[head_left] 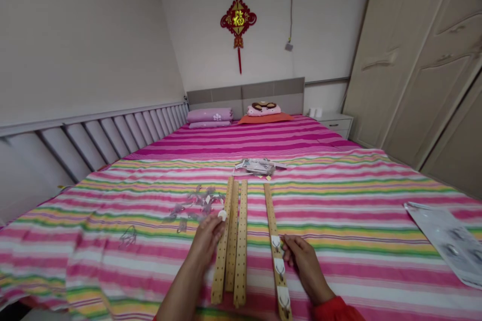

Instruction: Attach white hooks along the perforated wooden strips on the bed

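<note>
Bare left forearm is closest to the camera, slanting up from the bottom edge. So, left to right: one thin tangle on the striped sheet, then a bunch of crumpled clear wrappers, too jumbled to count. Next, the left hand, thumb and fingers pinching one white disc over the leftmost of three wooden strips full of small holes, lying lengthwise next to each other. One plastic package sits past their far ends. One lone strip lies apart, three white hooks lined up along its near part. Right hand comes out of a red sleeve, fingers bent, tips at the farthest hook; can't tell if it's gripping it. Far right: one clear packet.
</note>
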A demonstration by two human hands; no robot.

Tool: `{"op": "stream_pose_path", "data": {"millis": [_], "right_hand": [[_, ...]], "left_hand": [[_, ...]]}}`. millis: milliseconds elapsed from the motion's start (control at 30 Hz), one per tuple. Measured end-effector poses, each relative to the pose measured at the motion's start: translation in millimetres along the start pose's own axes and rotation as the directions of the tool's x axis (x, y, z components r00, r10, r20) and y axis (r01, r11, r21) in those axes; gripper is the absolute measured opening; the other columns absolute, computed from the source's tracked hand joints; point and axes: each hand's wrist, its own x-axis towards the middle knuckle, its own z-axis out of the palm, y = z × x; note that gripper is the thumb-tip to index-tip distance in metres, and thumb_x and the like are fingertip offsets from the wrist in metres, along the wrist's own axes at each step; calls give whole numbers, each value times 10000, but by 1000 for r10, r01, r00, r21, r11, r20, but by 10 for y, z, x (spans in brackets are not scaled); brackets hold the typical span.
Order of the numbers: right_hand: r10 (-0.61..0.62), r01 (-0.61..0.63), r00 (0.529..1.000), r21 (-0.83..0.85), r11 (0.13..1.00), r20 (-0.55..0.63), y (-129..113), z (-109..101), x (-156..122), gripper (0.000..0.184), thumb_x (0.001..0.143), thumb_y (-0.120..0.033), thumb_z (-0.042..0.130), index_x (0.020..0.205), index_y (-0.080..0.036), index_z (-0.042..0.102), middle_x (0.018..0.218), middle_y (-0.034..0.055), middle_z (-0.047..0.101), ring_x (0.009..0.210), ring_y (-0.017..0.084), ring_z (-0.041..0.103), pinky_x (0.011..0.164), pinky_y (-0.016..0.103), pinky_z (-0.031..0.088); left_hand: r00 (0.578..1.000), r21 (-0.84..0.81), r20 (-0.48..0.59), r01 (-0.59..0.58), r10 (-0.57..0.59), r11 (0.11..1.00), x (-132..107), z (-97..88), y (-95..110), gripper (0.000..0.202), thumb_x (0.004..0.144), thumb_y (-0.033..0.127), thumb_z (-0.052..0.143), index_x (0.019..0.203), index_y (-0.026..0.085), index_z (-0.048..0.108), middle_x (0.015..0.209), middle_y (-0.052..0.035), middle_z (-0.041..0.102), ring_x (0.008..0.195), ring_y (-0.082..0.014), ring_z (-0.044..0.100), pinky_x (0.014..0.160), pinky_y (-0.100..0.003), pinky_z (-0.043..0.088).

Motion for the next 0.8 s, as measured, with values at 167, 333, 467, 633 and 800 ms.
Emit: {"op": "stream_pose_path", "data": {"millis": [167,333,467,633,800], "right_hand": [[2,-3,1000,48,999,15,-30,-26,-8,368,543,-482,794,632,-151,660,478,-17,587,358,73,454,342,191,284],[-10,10,1000,33,999,17,-123,-32,-117,348,594,-475,769,614,-159,625,444,-36,547,346,57,395,352,188,231],[-20,14,990,46,999,141,-289,93,-327,312,670,-457,736,658,-165,626,447,-54,511,351,48,339,368,189,182],[-17,5,960,44,999,279,-578,268,-567,324,674,-471,739,671,-160,650,501,-30,570,372,56,392,387,197,241],[57,-91,928,76,993,369,-696,255,-680,312,648,-436,775,754,-154,693,456,-22,584,377,71,454,403,185,308]], "left_hand": [[987,-117,101,138,-126,984,-357,237,-137,283,568,180,796,761,165,589,797,-43,695,804,-167,685,681,-219,526],[966,252,152,-242,208,937,-675,427,-181,280,614,359,764,782,166,652,782,-45,695,788,-183,661,696,-245,513],[821,429,323,-571,472,700,-861,475,-174,160,716,325,660,817,204,687,962,-79,689,941,-220,633,814,-301,505],[732,448,475,-679,488,581,-950,512,-261,121,783,261,581,833,224,685,996,-86,677,995,-220,615,863,-322,497],[693,414,574,-705,436,576,-985,544,-341,121,780,207,581,826,226,691,984,-74,683,985,-206,615,898,-322,471]]}}
